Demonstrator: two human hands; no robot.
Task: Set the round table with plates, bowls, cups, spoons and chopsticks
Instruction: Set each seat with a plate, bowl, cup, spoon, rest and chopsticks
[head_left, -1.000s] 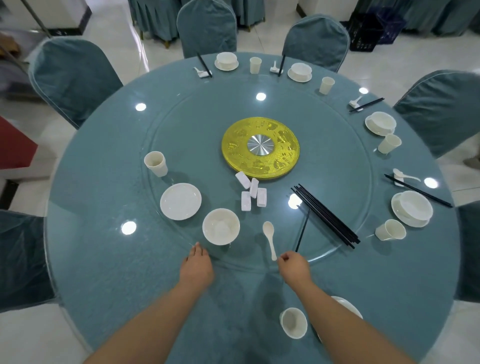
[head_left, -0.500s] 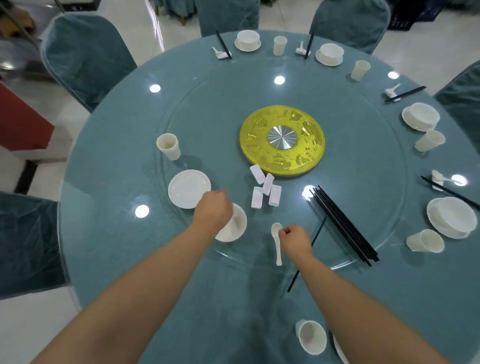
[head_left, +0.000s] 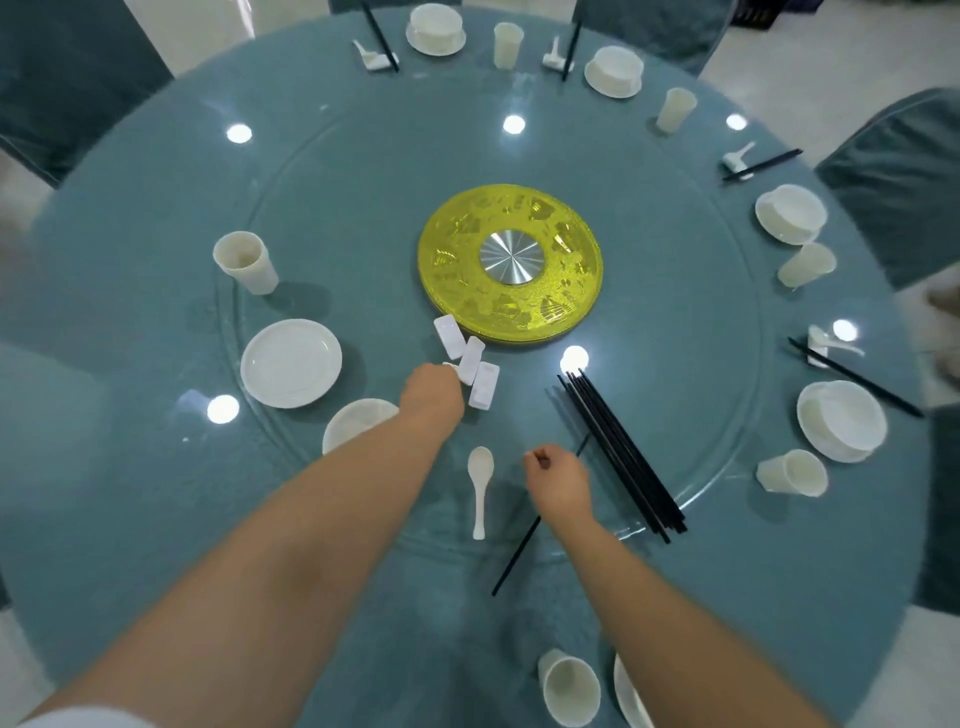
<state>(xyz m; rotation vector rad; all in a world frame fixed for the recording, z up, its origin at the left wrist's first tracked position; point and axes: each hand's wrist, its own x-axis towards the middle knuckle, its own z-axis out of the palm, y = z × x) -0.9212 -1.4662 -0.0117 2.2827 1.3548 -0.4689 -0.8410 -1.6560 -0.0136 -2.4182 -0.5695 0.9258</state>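
Glass covers most of what I see: a round turntable (head_left: 701, 374) on the blue-clothed table (head_left: 156, 519), its rim curving just below my hands. Between the gold centre disc (head_left: 511, 262) and that rim lie loose pieces: a plate (head_left: 291, 362), a bowl (head_left: 353, 423) partly hidden by my left forearm, a cup (head_left: 245, 262) further left, a spoon (head_left: 479, 486) and a bundle of black chopsticks (head_left: 621, 457) slanting toward the rim. Bare glass shows left of the disc and beyond it. Finished settings ring the far and right edge.

My left hand (head_left: 432, 394) reaches to the cluster of white chopstick rests (head_left: 470, 364), fingers curled at the nearest one; whether it actually grips I cannot tell from behind. My right hand (head_left: 558, 480) is curled, pinching a single chopstick (head_left: 514, 558) that runs back across the glass rim. A cup (head_left: 569, 688) and a plate edge (head_left: 628, 696) sit at the near edge.
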